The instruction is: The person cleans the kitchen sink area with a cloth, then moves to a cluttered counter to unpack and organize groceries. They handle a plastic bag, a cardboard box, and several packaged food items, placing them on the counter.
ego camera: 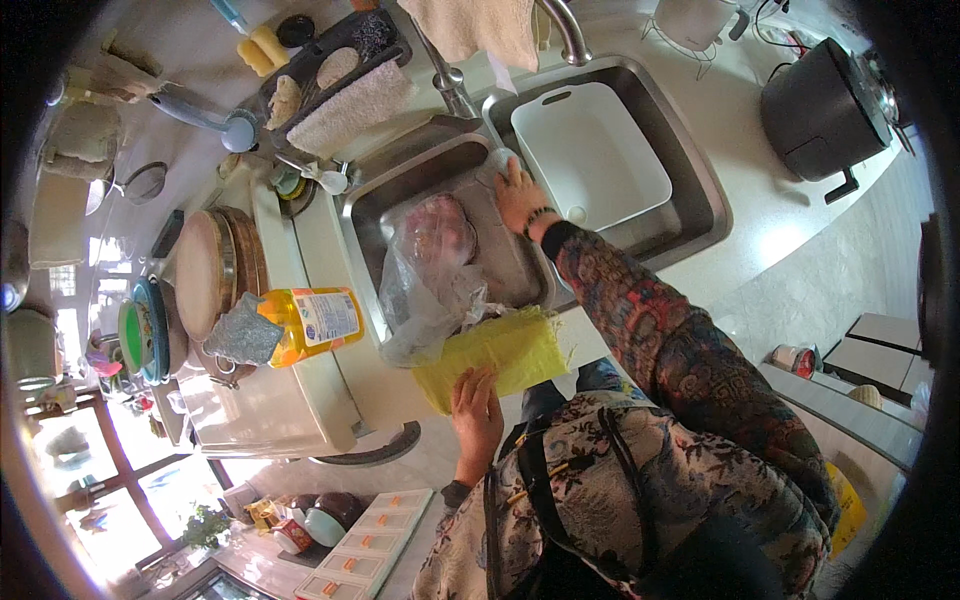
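Observation:
My left hand [478, 412] lies with its fingers on a yellow cloth [510, 349], which is spread along the front edge of the sink; whether it grips the cloth is hidden. My right hand [523, 201] reaches over the divider between the two basins. Its fingertips touch a small whitish, rounded thing [501, 163], too unclear to name. In the left basin [514, 259] sits a clear plastic bag [420, 289] with pinkish-red contents, perhaps meat. The bag's loose end reaches the front rim beside the cloth. A white plastic tub [592, 157] stands in the right basin [686, 187].
An orange dish-soap bottle [319, 326] stands left of the sink, with a grey cloth [247, 330] at its top. Behind the basins are a faucet [454, 94] and a dark rack [315, 82]. A black air fryer [817, 112] is on the right counter.

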A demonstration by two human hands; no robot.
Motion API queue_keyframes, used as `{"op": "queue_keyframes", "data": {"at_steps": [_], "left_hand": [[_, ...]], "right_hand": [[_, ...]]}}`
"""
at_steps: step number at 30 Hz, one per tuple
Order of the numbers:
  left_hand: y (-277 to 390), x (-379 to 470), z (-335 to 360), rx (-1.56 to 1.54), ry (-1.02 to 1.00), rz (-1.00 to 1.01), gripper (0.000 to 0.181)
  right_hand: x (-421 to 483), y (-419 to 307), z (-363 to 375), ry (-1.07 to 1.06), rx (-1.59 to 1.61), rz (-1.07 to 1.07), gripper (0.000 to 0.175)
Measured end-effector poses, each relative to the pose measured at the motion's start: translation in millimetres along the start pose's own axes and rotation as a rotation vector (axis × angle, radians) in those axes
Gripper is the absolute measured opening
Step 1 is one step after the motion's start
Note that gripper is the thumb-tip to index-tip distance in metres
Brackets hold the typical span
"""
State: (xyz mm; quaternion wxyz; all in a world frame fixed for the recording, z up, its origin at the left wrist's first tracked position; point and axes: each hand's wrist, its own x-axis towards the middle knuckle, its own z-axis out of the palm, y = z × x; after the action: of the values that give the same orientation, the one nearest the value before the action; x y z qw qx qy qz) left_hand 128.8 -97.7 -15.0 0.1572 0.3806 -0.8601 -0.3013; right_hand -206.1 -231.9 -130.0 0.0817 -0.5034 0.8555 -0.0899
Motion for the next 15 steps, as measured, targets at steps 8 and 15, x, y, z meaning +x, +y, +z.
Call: {"op": "queue_keyframes", "data": {"at_steps": [8,15], "left_hand": [[5,-12,5,-0.022,-0.005,-0.001,0.025],[9,-3,12,0.018,0.016,-0.001,0.028]], "right_hand": [[39,4,-18,-0.079,-0.005,0.055,0.037],[-64,3,-39,0.055,-0.076,-0.117,0.043]]}}
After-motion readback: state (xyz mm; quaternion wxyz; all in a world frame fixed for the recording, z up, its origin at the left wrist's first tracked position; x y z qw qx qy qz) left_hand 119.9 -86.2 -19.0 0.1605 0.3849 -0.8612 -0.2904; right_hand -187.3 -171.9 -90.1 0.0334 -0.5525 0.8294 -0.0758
